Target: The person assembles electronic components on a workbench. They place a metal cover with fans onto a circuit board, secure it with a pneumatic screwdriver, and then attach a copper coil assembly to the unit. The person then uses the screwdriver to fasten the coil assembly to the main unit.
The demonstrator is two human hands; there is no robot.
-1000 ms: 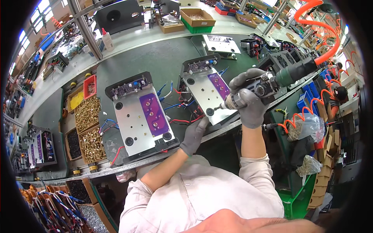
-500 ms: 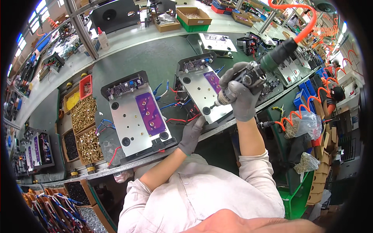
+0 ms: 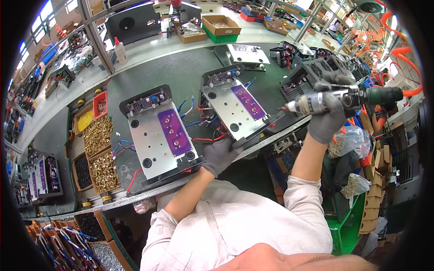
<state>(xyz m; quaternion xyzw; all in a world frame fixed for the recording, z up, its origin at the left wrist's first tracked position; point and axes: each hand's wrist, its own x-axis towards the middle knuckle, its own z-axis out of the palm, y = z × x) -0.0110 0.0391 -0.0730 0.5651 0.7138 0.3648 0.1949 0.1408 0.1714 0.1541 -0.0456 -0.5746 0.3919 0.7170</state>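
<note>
My right hand (image 3: 329,122), in a grey glove, is closed around a pneumatic screwdriver (image 3: 350,98) lifted over the bench's right side. The tool lies nearly level, its tip to the left, and is slightly blurred. My gloved left hand (image 3: 220,157) grips the near edge of the right metal chassis (image 3: 226,107), its fingertips partly hidden. This chassis carries a purple circuit board (image 3: 247,102) and a black upright panel at its far end. Left of it rests a similar chassis (image 3: 147,147) with its own purple board (image 3: 174,132). Red and blue wires run between the two.
Bins of brass fittings (image 3: 98,131) and a red tray (image 3: 100,103) stand at left. Another silver assembly (image 3: 246,54) sits at the back, near a cardboard box (image 3: 220,25). Black housings (image 3: 302,80) line the right side. An orange hose (image 3: 409,56) trails from the screwdriver.
The screwdriver has left the right chassis and swung right, turning nearly level in my right hand. The right chassis has shifted slightly left and away. My left hand stays by its near edge.
</note>
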